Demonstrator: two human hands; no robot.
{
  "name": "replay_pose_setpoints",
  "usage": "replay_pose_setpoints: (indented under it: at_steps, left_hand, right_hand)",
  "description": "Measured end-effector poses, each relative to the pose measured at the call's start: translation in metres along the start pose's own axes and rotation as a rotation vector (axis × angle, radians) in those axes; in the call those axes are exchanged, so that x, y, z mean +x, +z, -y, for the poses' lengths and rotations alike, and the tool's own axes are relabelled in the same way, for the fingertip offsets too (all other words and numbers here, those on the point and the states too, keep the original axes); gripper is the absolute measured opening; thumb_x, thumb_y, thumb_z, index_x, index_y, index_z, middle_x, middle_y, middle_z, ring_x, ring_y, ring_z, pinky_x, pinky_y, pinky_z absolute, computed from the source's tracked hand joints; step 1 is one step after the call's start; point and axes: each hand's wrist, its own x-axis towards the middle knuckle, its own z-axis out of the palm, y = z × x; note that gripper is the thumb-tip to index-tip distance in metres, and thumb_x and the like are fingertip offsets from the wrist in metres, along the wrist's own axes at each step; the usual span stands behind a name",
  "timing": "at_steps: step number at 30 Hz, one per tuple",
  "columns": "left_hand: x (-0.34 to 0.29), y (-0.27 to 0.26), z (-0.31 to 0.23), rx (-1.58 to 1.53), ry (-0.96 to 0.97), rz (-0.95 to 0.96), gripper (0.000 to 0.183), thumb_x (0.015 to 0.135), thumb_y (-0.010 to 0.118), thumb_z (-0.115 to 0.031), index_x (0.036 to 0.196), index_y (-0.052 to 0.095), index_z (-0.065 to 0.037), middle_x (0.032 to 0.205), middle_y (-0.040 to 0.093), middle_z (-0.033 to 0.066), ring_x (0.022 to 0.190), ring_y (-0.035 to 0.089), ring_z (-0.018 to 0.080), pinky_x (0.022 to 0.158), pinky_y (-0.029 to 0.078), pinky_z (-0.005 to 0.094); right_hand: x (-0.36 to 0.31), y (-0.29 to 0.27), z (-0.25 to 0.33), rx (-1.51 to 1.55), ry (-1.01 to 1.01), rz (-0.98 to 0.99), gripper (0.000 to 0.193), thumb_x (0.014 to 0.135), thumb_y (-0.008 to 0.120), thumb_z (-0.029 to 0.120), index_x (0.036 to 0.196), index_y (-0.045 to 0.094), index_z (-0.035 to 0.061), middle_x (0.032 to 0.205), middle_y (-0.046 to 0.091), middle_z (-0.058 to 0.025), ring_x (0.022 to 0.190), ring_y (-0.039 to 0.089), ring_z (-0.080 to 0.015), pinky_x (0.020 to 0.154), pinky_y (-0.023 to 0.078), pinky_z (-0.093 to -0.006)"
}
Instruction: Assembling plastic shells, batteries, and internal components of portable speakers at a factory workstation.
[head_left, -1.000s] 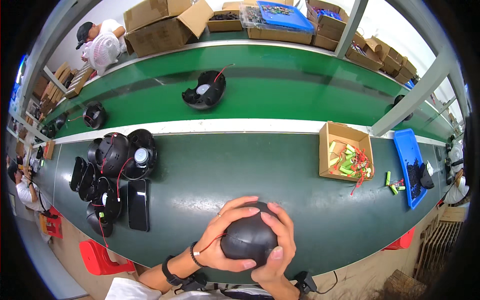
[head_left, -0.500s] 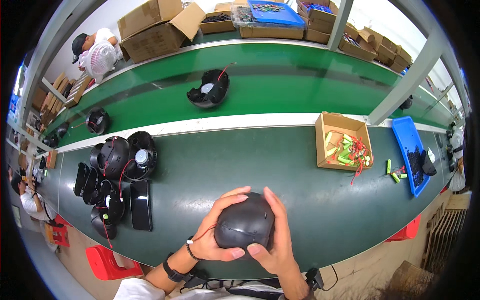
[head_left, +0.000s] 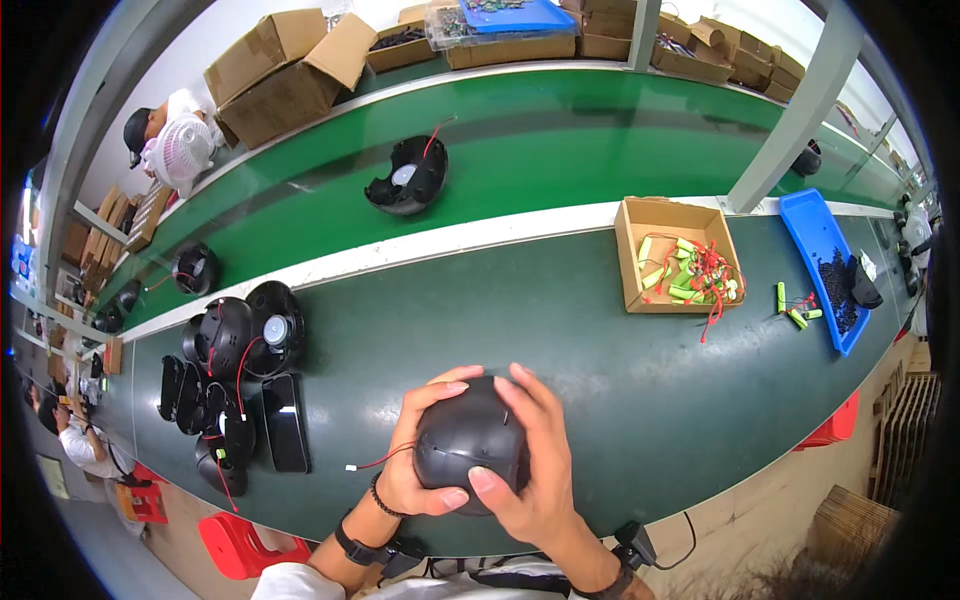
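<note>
Between my two hands is a round black plastic housing (head_left: 468, 440), held just above the near part of the green table. My left hand (head_left: 408, 475) curves round its left side, thumb low on the front and fingers over the top. On the other side my right hand (head_left: 545, 478) grips it, thumb pressed on the lower front and fingers along the upper right. A thin red wire (head_left: 385, 458) with a white plug comes out beside my left hand. Whatever lies inside or under the housing is hidden.
Several open black housings (head_left: 228, 340) with red wires lie at the left, beside a black phone (head_left: 286, 425). Right of centre stands a cardboard box (head_left: 640, 299) of green batteries. Farther right is a blue tray (head_left: 803, 212) with small black parts. A green conveyor (head_left: 560, 150) carries more housings.
The view has tilted and shifted a little. My hands still hold the housing, which sits slightly farther left in view. Its red wire now extends out past my left hand instead of lying against it.
</note>
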Motion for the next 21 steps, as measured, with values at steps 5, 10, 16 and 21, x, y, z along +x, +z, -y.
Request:
replay_pose_setpoints:
  at_steps: [5, 10, 16, 21]
  left_hand:
    - [0.002, 0.004, -0.002, 0.135, 0.067, 0.018, 0.105, 0.068, 0.094, -0.038, 0.155, 0.043, -0.008, 0.163, 0.037, 0.0302, 0.149, 0.044, 0.0393, 0.121, 0.039, 0.0512]
    - [0.007, 0.014, -0.008, 0.237, 0.11, 0.047, 0.102, 0.069, 0.094, -0.035, 0.155, 0.046, -0.009, 0.162, 0.041, 0.0298, 0.149, 0.045, 0.0411, 0.121, 0.038, 0.0514]
    - [0.014, 0.015, -0.011, 0.363, 0.151, 0.007, 0.096, 0.07, 0.09, -0.041, 0.148, 0.049, -0.005, 0.153, 0.047, 0.0349, 0.142, 0.051, 0.0431, 0.118, 0.042, 0.053]
    - [0.011, 0.017, -0.011, 0.372, 0.155, -0.006, 0.094, 0.073, 0.088, -0.042, 0.149, 0.047, -0.003, 0.153, 0.047, 0.0336, 0.143, 0.05, 0.041, 0.118, 0.042, 0.0518]
  right_hand:
    - [0.005, -0.001, 0.01, -0.168, -0.156, 0.026, 0.063, 0.095, 0.069, 0.044, 0.14, 0.067, 0.0011, 0.155, 0.052, -0.0289, 0.146, 0.047, -0.0515, 0.121, 0.034, -0.0582]
    - [0.002, 0.003, 0.0, -0.14, -0.219, -0.153, 0.05, 0.097, 0.059, 0.037, 0.124, 0.073, -0.0022, 0.135, 0.067, -0.0289, 0.125, 0.063, -0.0515, 0.111, 0.049, -0.0581]
    - [0.009, 0.001, 0.004, -0.13, -0.167, -0.145, 0.052, 0.1, 0.052, 0.038, 0.121, 0.074, -0.0045, 0.133, 0.068, -0.0304, 0.125, 0.064, -0.0503, 0.112, 0.049, -0.0577]
    - [0.009, 0.0, 0.004, -0.07, -0.157, -0.131, 0.056, 0.101, 0.05, 0.039, 0.126, 0.073, -0.0056, 0.138, 0.066, -0.0311, 0.13, 0.062, -0.0504, 0.115, 0.045, -0.058]
